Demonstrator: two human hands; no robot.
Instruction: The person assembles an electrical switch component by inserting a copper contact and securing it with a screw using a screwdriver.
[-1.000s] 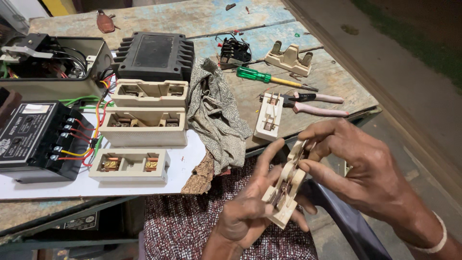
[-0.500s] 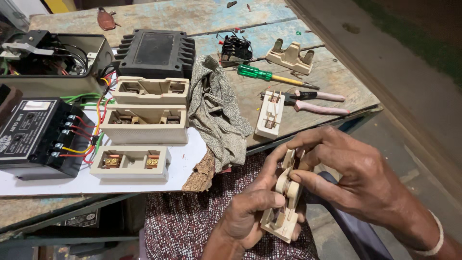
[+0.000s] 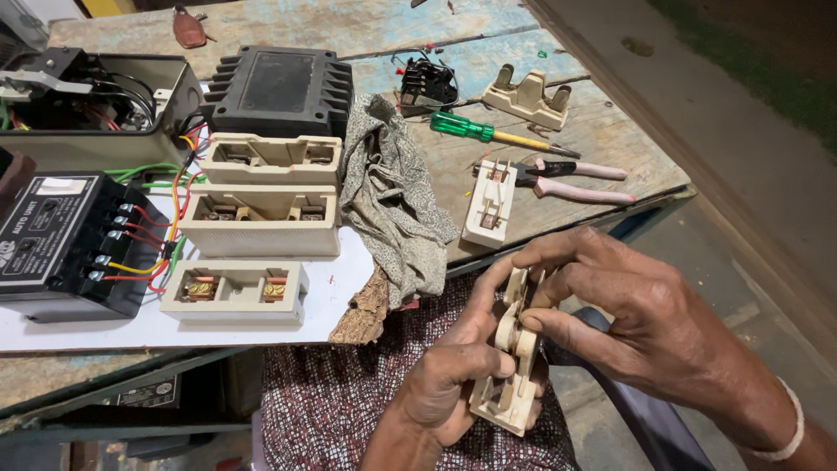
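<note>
Both hands, left (image 3: 453, 384) and right (image 3: 628, 305), pinching a cream fuse holder (image 3: 514, 358) above the lap, at five o'clock from the table (image 3: 602, 139).

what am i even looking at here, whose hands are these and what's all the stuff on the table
This is one picture from a camera worn on a person's head, looking down at their own two bare hands; there is no machine. The left hand and the right hand together hold a cream fuse carrier over the person's lap. In front of them is a worn wooden table. On it lie three cream fuse bases on a white board, a black wired unit, a black ribbed cover, an open metal box with wires, a grey rag, a green-handled screwdriver, pink-handled pliers and another cream fuse part.
</note>
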